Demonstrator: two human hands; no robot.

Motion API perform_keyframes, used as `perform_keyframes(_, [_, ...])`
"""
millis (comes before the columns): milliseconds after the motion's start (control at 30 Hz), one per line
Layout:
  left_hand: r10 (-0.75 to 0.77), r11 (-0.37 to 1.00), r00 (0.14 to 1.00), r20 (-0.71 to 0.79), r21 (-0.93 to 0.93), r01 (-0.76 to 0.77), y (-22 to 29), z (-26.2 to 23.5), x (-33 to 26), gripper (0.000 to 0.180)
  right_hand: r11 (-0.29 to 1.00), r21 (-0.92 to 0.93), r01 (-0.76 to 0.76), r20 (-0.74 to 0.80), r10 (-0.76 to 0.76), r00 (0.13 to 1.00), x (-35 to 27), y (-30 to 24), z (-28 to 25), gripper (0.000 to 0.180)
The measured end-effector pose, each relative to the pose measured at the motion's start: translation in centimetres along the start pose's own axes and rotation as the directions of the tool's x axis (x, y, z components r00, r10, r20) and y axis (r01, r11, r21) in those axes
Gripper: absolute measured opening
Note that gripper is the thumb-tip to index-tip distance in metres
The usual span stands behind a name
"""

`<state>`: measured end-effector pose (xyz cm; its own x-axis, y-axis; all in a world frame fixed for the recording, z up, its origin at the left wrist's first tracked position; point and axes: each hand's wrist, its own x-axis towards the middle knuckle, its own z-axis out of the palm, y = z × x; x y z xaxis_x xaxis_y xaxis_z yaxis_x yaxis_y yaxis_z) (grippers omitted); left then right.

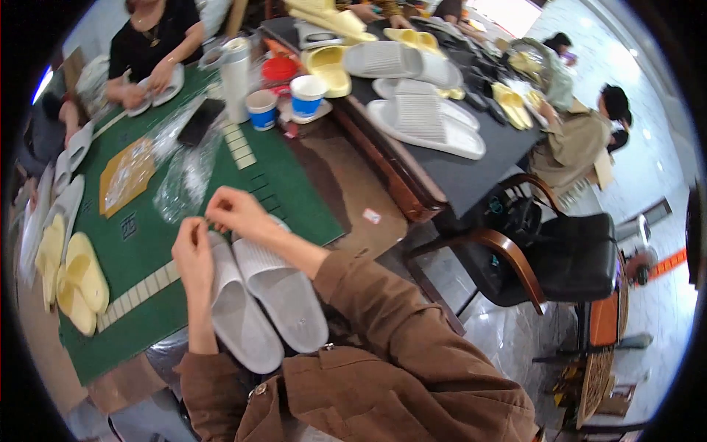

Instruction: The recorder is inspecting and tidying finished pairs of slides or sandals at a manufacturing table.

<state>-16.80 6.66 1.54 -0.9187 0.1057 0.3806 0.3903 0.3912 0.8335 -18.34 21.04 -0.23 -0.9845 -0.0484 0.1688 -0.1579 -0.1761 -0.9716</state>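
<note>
On the green table (294, 199) a pair of grey slippers (261, 298) lies side by side just under the person's hands, hanging partly over the near edge, so a nudge from a sleeve could, I judge, tip them off into the lap. Clear plastic bags (184, 173) lie loose just beyond, light enough to slide away if brushed. The left hand (193, 250) and right hand (234, 211) are pinched nearly shut over something too small to make out, which could easily slip from the fingertips.
</note>
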Motion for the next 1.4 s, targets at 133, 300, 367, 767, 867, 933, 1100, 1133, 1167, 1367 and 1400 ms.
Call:
perform_keyframes(133, [0.002, 1.0, 0.999, 0.039, 0.003, -0.002, -0.5, -0.2, 0.1, 0.01, 0.993, -0.114, 0.008, -0.016, -0.01, 1.0, 0.0, -0.5, 0.3, 0.013])
perform_keyframes(300, [0.017, 0.999, 0.998, 0.066, 0.027, -0.018, -1.0, 0.0, 0.4, 0.009, 0.991, -0.134, 0.002, -0.019, -0.005, 1.0, -0.3, -1.2, 0.2, 0.013])
perform_keyframes(367, [0.024, 1.0, 0.997, 0.067, 0.013, -0.025, -0.9, 0.1, 0.5, 0.009, 0.986, -0.163, 0.04, -0.087, -0.054, 0.995, -0.2, -1.3, 0.2, 0.012])
perform_keyframes(767, [0.009, 0.998, 0.993, 0.118, 0.06, -0.016, -0.3, -0.3, 0.6, 0.012, 0.993, -0.081, 0.089, -0.025, -0.091, 0.996, -0.2, -1.1, 0.2, 0.012])
perform_keyframes(867, [0.023, 1.0, 0.996, 0.09, -0.004, -0.022, -0.3, -0.3, 0.5, 0.012, 0.994, -0.068, 0.082, -0.05, -0.085, 0.995, -0.3, -1.2, 0.4, 0.012])
perform_keyframes(933, [0.023, 1.0, 0.997, 0.078, -0.015, -0.022, -0.4, -0.5, 0.6, 0.013, 0.992, -0.089, 0.094, -0.07, -0.101, 0.992, -0.4, -1.4, 0.6, 0.011])
perform_keyframes(1100, [0.006, 0.999, 0.994, 0.106, 0.032, -0.01, -0.2, -0.5, 0.7, 0.013, 0.988, -0.109, 0.113, -0.029, -0.117, 0.993, -0.2, -0.9, 0.3, 0.014])
perform_keyframes(1133, [0.009, 0.999, 0.995, 0.101, 0.038, -0.013, -0.1, -0.4, 0.7, 0.012, 0.987, -0.109, 0.114, -0.03, -0.118, 0.993, -0.2, -0.8, 0.1, 0.014])
perform_keyframes(1167, [0.01, 0.999, 0.995, 0.103, 0.037, -0.014, -0.1, -0.4, 0.7, 0.012, 0.985, -0.122, 0.119, -0.004, -0.12, 0.993, -0.2, -0.7, -0.1, 0.014])
perform_keyframes(1367, [0.017, 1.0, 0.996, 0.091, 0.018, -0.018, -0.4, -0.4, 0.6, 0.01, 0.999, -0.033, 0.008, 0.015, -0.008, 1.0, -0.7, -2.1, 0.4, 0.012])
perform_keyframes(1400, [0.026, 1.0, 0.996, 0.085, -0.003, -0.026, -0.6, -0.4, 0.7, 0.01, 0.999, -0.011, -0.035, 0.017, 0.035, 0.999, -0.8, -2.4, 0.3, 0.012])
